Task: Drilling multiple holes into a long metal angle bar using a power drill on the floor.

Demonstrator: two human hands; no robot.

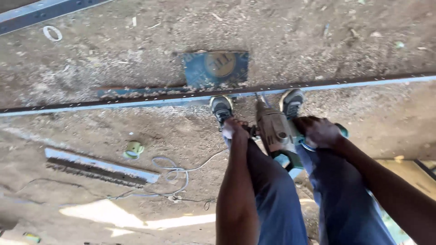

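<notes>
A: Looks heavy and stiff, that drill (275, 132), bit down on the long metal bar (136, 102) across the floor (91, 63), between both shoes.

B: Right hand (319, 131) clamped round rear grip, left hand (234, 128) fingers wrapped on side handle. Likely to twist; needs both holds.

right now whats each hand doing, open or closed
Left hand: closed on the side handle of the power drill.
Right hand: closed on the drill's rear grip.
</notes>
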